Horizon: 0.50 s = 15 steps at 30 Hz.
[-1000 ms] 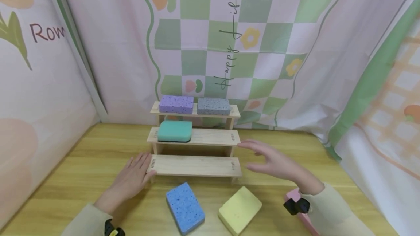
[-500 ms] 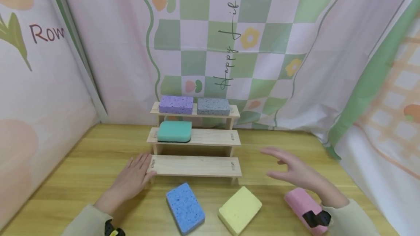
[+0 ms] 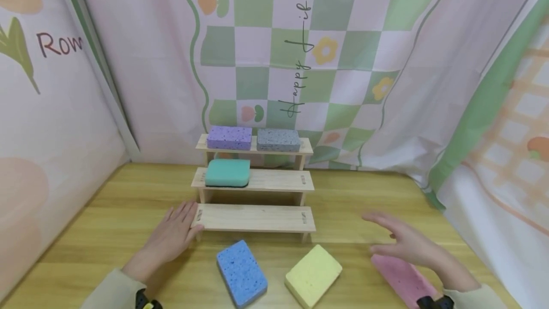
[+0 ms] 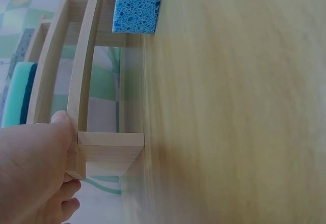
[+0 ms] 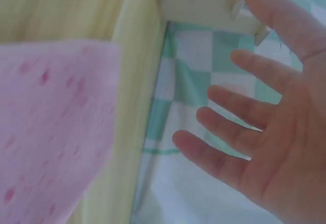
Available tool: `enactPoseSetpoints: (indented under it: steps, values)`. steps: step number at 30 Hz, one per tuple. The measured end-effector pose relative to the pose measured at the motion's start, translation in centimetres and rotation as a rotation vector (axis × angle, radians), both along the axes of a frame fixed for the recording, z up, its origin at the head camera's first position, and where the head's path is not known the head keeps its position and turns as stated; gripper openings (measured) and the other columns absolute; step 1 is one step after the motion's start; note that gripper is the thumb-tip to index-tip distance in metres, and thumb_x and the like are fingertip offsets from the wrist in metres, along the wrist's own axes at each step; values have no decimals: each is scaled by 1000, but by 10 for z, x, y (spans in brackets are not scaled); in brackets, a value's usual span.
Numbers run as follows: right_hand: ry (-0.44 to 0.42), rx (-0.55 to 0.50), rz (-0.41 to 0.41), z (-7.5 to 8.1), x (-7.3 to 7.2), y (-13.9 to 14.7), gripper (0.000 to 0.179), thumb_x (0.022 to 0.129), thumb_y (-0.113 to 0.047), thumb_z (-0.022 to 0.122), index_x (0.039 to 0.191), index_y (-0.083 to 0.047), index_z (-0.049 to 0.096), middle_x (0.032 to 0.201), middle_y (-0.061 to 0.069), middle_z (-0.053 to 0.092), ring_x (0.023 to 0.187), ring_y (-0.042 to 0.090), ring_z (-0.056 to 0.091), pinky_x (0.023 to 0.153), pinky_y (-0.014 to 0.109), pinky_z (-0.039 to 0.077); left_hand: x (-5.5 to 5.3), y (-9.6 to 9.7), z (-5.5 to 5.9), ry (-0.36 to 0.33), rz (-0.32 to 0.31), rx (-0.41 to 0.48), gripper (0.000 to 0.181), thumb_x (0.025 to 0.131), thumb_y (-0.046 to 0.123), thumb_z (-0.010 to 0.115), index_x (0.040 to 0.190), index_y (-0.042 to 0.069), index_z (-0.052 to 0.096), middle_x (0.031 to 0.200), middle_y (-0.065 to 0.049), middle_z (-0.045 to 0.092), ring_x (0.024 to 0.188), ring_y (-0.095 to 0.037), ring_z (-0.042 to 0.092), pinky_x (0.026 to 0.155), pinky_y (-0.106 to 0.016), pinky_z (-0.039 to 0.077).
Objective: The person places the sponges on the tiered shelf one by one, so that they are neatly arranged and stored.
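A three-tier wooden display stand [image 3: 257, 217] stands on the table. My left hand [image 3: 171, 232] holds the left end of its lowest tier; in the left wrist view the thumb [image 4: 62, 124] lies against the board and the fingers bend by its end. Over at the right, my right hand [image 3: 411, 242] hovers with fingers spread and nothing in it. Just below it lies a pink sponge [image 3: 401, 278], partly covered by the hand and wrist. A blue sponge [image 3: 242, 273] and a yellow sponge [image 3: 314, 275] lie in front of the stand.
On the top tier sit a purple sponge [image 3: 229, 138] and a grey sponge [image 3: 279, 140]. A teal sponge [image 3: 228, 173] occupies the left of the middle tier. Printed curtains [image 3: 163, 85] enclose the wooden table [image 3: 351, 194] at the back and sides.
My right hand has moved away from the stand's right side, rightward and toward me, to above the pink sponge. The left hand and the sponges have stayed put.
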State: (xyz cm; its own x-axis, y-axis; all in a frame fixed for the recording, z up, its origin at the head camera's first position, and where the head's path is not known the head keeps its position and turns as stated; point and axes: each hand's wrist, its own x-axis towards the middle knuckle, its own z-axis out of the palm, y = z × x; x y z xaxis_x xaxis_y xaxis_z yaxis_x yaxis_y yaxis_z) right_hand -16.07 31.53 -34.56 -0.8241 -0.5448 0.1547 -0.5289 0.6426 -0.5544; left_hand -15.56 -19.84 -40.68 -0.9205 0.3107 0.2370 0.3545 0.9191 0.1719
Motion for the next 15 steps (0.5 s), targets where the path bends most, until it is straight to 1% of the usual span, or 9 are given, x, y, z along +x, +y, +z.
enactPoseSetpoints:
  steps: [4,8,10,12,15]
  values:
    - [-2,-2,-27,-7,3,13,66,78,-20,74,131,3,43,129,31,41,111,53,39,76,68,40,0,0,1,3,-1,6,61,99,37,39,138,-10,32,141,-25,31,129,-41,27,105,-55,18]
    - [-11,52,-49,-12,7,23,73,75,-23,76,132,6,39,125,35,40,108,55,40,75,65,41,1,0,2,-2,-2,13,61,99,36,40,138,-10,31,141,-25,32,130,-41,27,105,-55,18]
    - [-59,67,-49,-14,9,27,77,76,-23,75,133,8,35,125,37,36,106,58,39,74,65,42,1,0,2,-5,-1,13,61,99,36,40,138,-10,31,141,-25,32,129,-41,27,105,-55,18]
    - [-125,66,-46,-16,11,30,81,76,-22,75,135,10,29,124,39,31,103,60,39,71,64,44,1,0,2,-6,0,10,61,99,36,39,138,-10,31,141,-25,32,129,-41,27,105,-55,18]
    - [-203,53,-45,-19,14,33,84,76,-19,74,136,11,24,124,39,26,100,60,40,69,60,46,1,0,2,-8,1,8,61,99,37,39,138,-10,31,141,-25,31,129,-41,27,105,-55,18]
